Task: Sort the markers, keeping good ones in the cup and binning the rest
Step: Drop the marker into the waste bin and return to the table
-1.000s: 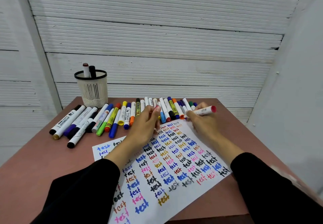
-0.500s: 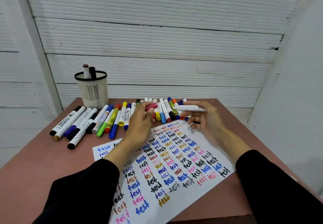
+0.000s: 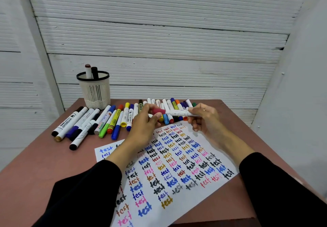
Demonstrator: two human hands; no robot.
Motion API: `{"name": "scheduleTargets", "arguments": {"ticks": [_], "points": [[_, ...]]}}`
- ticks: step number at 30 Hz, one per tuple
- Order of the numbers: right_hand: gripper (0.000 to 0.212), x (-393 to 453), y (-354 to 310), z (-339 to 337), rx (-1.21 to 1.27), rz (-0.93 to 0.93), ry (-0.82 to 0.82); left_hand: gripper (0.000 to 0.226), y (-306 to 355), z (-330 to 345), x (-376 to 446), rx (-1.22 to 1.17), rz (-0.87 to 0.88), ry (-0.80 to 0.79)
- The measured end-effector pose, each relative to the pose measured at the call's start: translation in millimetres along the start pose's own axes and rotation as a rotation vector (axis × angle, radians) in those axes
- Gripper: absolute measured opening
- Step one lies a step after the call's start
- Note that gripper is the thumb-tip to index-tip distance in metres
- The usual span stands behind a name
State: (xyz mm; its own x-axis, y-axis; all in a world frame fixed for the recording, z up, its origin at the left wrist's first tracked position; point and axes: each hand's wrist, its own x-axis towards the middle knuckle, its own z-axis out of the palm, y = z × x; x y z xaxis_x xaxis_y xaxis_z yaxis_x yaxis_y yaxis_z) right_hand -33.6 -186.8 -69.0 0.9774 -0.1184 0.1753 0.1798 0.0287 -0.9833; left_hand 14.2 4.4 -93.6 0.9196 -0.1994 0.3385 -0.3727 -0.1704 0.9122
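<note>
We have turned the marker [image 3: 182, 113] level, right hand [image 3: 206, 118] gripping its barrel, left hand [image 3: 146, 122] pinching the pink cap [image 3: 158, 111], so testing comes next.

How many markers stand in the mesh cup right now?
2: a white marker with a brown cap and a black marker beside it, both poking above the cup rim. Shorter ones may be hidden inside.

one cup [image 3: 94, 92], two markers in cup [image 3: 91, 71], one paper sheet [image 3: 177, 173]

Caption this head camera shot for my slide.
Left hand grips pink cap, right hand holds white marker above the test sheet.
</note>
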Motion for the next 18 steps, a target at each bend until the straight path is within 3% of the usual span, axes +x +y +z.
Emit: {"name": "scheduleTargets", "arguments": {"ticks": [18], "points": [[0.003,-0.7,-3.7,-3.8,-0.038,-0.101,0.016,0.014,8.7,-2.9,0.6,-0.074,-0.028,0.019]]}}
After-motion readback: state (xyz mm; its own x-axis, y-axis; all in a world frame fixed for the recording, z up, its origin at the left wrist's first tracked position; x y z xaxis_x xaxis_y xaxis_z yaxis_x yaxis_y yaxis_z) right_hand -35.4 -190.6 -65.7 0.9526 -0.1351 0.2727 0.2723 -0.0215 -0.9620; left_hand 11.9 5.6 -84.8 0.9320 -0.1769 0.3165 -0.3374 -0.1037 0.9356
